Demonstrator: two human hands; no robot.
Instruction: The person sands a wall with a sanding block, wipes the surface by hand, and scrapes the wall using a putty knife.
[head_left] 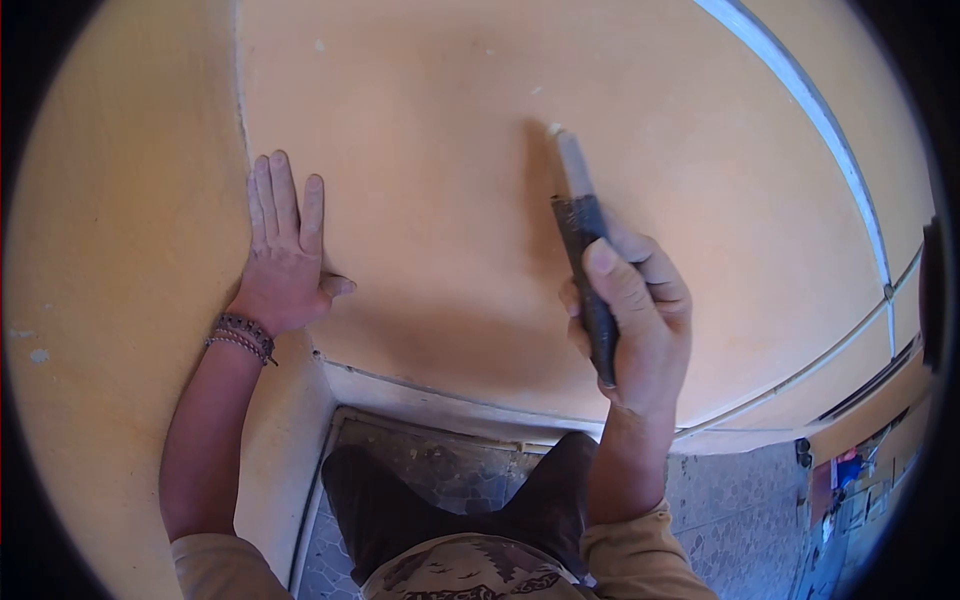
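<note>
The single view looks from the wearer's head, forward at the close orange wall (pixel 430 230) and steeply down past both hands, the left (pixel 283 285) and the right (pixel 635 300), to the wearer's legs (pixel 450 500) and tiled floor (pixel 735 520).

No text, brand, number or sign can be read, as the dark, letter-like marks along the lower print on the person's shirt (pixel 460 572) are too small and partly cut off to make out.

Smooth, matt orange-painted wall (pixel 430 230)
</note>
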